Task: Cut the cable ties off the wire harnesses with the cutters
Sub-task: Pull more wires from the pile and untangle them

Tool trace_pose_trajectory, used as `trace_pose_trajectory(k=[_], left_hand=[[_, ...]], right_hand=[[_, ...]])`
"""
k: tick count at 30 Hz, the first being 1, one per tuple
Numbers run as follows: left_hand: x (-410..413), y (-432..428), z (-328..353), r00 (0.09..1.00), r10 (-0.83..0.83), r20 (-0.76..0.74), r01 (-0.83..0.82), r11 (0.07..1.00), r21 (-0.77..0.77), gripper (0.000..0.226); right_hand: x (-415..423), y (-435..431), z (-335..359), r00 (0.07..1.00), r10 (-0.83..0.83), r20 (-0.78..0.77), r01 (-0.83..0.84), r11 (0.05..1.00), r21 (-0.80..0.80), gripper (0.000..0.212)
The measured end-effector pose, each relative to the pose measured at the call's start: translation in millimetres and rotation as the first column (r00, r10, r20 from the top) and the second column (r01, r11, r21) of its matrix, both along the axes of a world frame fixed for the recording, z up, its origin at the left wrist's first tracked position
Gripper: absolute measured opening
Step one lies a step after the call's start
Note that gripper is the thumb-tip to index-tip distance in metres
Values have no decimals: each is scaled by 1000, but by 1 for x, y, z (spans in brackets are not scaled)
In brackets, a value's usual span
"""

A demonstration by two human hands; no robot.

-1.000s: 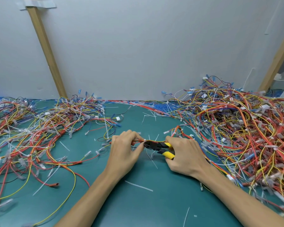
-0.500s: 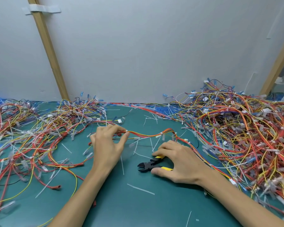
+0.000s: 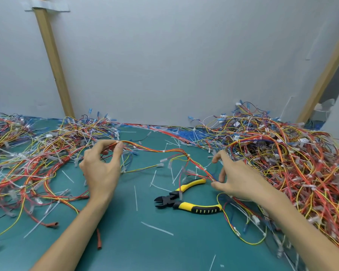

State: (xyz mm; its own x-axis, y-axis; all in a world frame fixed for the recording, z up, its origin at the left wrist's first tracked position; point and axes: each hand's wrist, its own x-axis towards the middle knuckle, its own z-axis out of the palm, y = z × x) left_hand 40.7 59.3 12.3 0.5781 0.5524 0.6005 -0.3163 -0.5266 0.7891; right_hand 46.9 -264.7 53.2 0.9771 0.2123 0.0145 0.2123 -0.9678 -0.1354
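Green table (image 3: pixel 125 241) — cutters (image 3: pixel 186 200) (jaws parted), wire harnesses (image 3: pixel 282 159), cut cable ties (image 3: pixel 157 228).

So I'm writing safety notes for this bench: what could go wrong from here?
The cutters lie on the mat with blades apart, under wires of the harness; the right hand reaching among them could catch the blades. The harness, pinched by the left hand, runs into the right pile and may snag.
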Motion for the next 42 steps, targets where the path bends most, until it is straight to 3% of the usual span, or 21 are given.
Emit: trace_pose_trajectory(k=[4, 6, 8, 11, 14, 16, 19, 20, 22, 24, 27, 28, 29, 30, 31, 32, 33, 35, 37, 40, 42], left_hand=[[2, 6, 0, 997, 22, 78, -16, 996, -83, 10], [4, 8, 1, 996, 18, 84, -8, 993, -118, 14], [6, 11, 1, 996, -1, 84, 14, 988, -155, 16], [6, 10, 4, 989, -111, 96, 128, 974, -186, 17], [4, -5, 11, 945, -311, 98, 326, 902, -283, 23], [1, -18, 17, 867, -480, 129, 481, 745, -462, 27], [-8, -34, 23, 658, -711, 248, 632, 343, -695, 32], [-10, -37, 24, 603, -752, 266, 633, 248, -733, 36], [-13, -39, 24, 549, -780, 300, 603, 122, -788, 40], [-12, -36, 24, 554, -760, 340, 546, 23, -837, 37], [-5, -27, 22, 593, -711, 379, 494, -50, -868, 36], [-3, -26, 22, 622, -696, 359, 488, -14, -872, 34], [-1, -26, 20, 668, -689, 281, 490, 124, -863, 31], [0, -25, 16, 734, -669, 116, 475, 384, -792, 27], [0, -24, 12, 816, -572, -85, 418, 685, -597, 22], [0, -23, 6, 889, -407, -211, 331, 889, -317, 17], [-1, -22, 1, 939, -258, -228, 247, 966, -76, 15], [-4, -20, -3, 984, -93, -155, 119, 979, 167, 21], [-4, -19, 1, 998, -46, -41, 55, 961, 272, 27], [-15, -34, 10, 975, -209, 69, 179, 935, 308, 16], [-25, -53, 10, 900, -435, -27, 434, 889, 146, 20]], right_hand=[[6, -5, 0, 984, 47, -171, -52, 998, -31, 16], [8, -8, 8, 985, 94, -146, -85, 994, 66, 23], [10, -12, 26, 997, 76, -17, -69, 967, 243, 20], [16, -14, 61, 961, -69, 269, -99, 819, 565, 17], [20, -6, 93, 909, -152, 389, -231, 592, 772, 17], [22, 3, 109, 912, -144, 383, -277, 473, 837, 16], [24, 15, 116, 973, -39, 227, -205, 305, 930, 20], [25, 18, 114, 989, 18, 147, -147, 239, 960, 26], [27, 26, 106, 994, 107, 32, -50, 168, 984, 32], [31, 34, 98, 989, 141, -45, 22, 161, 987, 33], [36, 42, 88, 971, 198, -130, 116, 80, 990, 31], [38, 43, 85, 965, 217, -149, 143, 44, 989, 29], [39, 45, 82, 959, 229, -168, 171, 7, 985, 24], [40, 46, 80, 953, 239, -187, 200, -29, 979, 18], [41, 47, 77, 947, 246, -207, 228, -60, 972, 13], [43, 48, 75, 941, 252, -224, 252, -85, 964, 10], [44, 48, 73, 936, 258, -238, 272, -102, 957, 9], [45, 48, 71, 928, 269, -256, 292, -102, 951, 10], [45, 49, 70, 920, 294, -260, 295, -79, 952, 12], [42, 57, 67, 902, 341, -264, 311, -90, 946, 11], [40, 65, 66, 893, 360, -269, 336, -139, 931, 7]])
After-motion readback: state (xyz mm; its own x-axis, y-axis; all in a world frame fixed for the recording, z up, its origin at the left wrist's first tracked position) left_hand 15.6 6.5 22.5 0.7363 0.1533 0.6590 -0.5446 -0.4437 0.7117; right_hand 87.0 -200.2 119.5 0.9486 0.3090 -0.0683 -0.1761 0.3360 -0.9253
